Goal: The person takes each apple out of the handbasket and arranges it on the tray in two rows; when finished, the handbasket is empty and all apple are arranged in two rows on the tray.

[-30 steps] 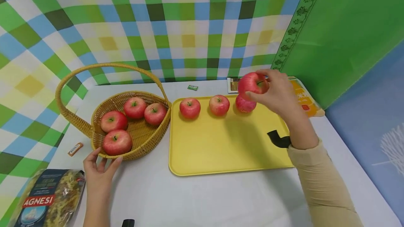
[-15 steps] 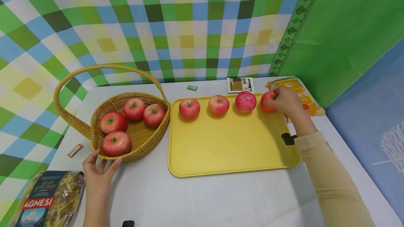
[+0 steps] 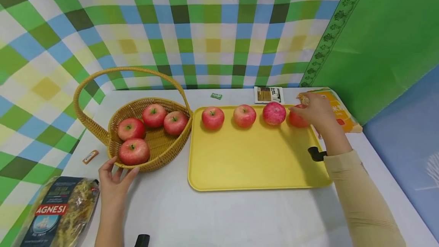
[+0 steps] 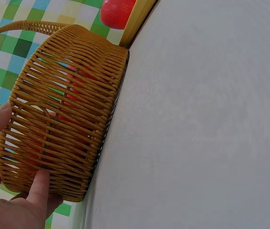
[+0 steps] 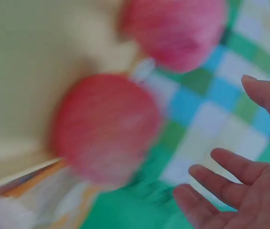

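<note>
Right grip spread, and that's the release: the red apple now sits in the far right corner of the yellow tray, making four along the back, while the left grip, fingers apart, rests against the wicker basket left of the tray!

Wicker basket, golden-brown, one tall arched handle; upright at left, its near rim held by the left hand. Contents: four red apples, stems up, two along the left side, two toward the far right. Tray, yellow, rectangular, low-rimmed, flat, right of the basket. Contents: four apples in a row along the far edge: two pink-red, stems up; one deeper pink, speckled; one red at the far right corner, beside the spread right hand.
</note>
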Action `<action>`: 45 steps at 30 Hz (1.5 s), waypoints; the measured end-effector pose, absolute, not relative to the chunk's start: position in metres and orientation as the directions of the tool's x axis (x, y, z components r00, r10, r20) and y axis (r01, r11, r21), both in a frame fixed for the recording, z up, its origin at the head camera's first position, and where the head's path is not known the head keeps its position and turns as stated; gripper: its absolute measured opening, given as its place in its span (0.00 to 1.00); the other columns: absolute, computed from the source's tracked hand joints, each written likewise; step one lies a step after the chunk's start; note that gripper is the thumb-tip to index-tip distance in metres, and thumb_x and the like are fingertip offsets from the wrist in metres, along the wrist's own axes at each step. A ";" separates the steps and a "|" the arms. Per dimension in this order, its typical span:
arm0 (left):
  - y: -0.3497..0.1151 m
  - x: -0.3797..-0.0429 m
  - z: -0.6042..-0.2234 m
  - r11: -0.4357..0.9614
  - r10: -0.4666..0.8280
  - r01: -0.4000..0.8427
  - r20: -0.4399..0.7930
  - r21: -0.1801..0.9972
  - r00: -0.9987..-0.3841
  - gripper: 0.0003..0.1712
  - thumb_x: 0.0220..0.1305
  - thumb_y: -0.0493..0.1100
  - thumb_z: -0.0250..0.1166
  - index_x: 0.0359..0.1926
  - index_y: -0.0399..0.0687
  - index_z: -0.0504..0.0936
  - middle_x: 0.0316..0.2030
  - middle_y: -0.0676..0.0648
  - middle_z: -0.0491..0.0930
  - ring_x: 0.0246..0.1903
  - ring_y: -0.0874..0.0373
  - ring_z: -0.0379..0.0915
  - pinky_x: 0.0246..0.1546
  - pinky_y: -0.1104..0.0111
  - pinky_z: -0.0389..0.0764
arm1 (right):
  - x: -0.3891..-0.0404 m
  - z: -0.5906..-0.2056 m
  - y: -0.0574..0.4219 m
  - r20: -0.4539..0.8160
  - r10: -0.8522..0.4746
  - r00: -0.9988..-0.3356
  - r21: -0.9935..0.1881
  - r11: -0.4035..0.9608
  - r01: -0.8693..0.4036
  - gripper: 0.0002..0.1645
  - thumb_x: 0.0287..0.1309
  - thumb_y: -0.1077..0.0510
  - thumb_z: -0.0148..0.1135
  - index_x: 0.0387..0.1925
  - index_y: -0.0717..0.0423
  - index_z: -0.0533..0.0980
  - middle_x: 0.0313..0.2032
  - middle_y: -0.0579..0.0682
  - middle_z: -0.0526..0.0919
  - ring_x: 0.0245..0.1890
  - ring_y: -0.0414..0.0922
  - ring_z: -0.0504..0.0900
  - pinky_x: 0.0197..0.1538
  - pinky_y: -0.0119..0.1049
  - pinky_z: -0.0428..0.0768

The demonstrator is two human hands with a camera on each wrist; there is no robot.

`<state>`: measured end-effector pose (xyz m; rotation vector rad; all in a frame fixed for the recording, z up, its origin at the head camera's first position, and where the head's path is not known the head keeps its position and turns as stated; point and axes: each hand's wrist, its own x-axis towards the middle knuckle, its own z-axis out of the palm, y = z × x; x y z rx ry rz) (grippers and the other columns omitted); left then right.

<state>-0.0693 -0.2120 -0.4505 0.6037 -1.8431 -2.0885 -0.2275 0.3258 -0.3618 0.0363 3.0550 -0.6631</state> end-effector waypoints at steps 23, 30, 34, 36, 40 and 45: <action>-0.206 -0.073 -0.445 -0.087 -0.449 -0.126 -0.151 0.988 -0.880 0.41 0.58 0.35 0.70 0.64 0.58 0.55 0.73 0.51 0.43 0.70 0.48 0.51 0.44 0.83 0.75 | -0.196 -0.360 0.000 0.109 -0.698 -0.708 -0.557 0.547 -0.625 0.41 0.54 0.39 0.67 0.65 0.52 0.68 0.61 0.45 0.73 0.60 0.41 0.69 0.61 0.32 0.70; -0.209 -0.073 -0.447 -0.104 -0.426 -0.064 -0.102 0.993 -0.899 0.40 0.59 0.29 0.66 0.63 0.56 0.55 0.72 0.50 0.44 0.68 0.48 0.53 0.44 0.83 0.76 | -0.189 -0.387 -0.073 -0.004 -0.722 -0.692 -0.515 0.595 -0.617 0.42 0.52 0.37 0.67 0.65 0.46 0.67 0.53 0.41 0.74 0.50 0.34 0.73 0.51 0.26 0.74; -0.211 -0.071 -0.448 -0.112 -0.425 -0.054 -0.097 0.992 -0.900 0.41 0.58 0.27 0.66 0.64 0.56 0.54 0.71 0.50 0.44 0.68 0.49 0.53 0.44 0.83 0.76 | -0.186 -0.398 -0.098 -0.033 -0.697 -0.716 -0.484 0.638 -0.599 0.43 0.49 0.35 0.67 0.65 0.45 0.67 0.53 0.41 0.72 0.48 0.35 0.73 0.48 0.26 0.74; -0.211 -0.070 -0.448 -0.109 -0.434 -0.056 -0.098 0.992 -0.896 0.41 0.58 0.28 0.66 0.64 0.56 0.54 0.72 0.49 0.43 0.68 0.49 0.52 0.44 0.83 0.76 | -0.186 -0.402 -0.106 -0.040 -0.688 -0.724 -0.453 0.659 -0.601 0.45 0.49 0.33 0.66 0.65 0.45 0.66 0.53 0.42 0.72 0.48 0.37 0.74 0.48 0.27 0.75; -0.211 -0.069 -0.449 -0.107 -0.449 -0.051 -0.094 0.993 -0.888 0.40 0.58 0.27 0.66 0.63 0.56 0.56 0.71 0.49 0.45 0.68 0.48 0.52 0.45 0.83 0.76 | -0.188 -0.407 -0.112 -0.054 -0.665 -0.745 -0.414 0.694 -0.590 0.48 0.47 0.31 0.66 0.66 0.46 0.65 0.52 0.43 0.73 0.47 0.37 0.75 0.47 0.28 0.77; -0.211 -0.070 -0.449 -0.110 -0.446 -0.048 -0.092 0.993 -0.890 0.40 0.58 0.27 0.66 0.63 0.55 0.56 0.70 0.50 0.46 0.68 0.48 0.52 0.45 0.83 0.76 | -0.189 -0.403 -0.105 0.029 -0.659 -0.751 -0.410 0.678 -0.610 0.46 0.45 0.33 0.68 0.63 0.46 0.67 0.48 0.41 0.74 0.44 0.37 0.75 0.43 0.26 0.77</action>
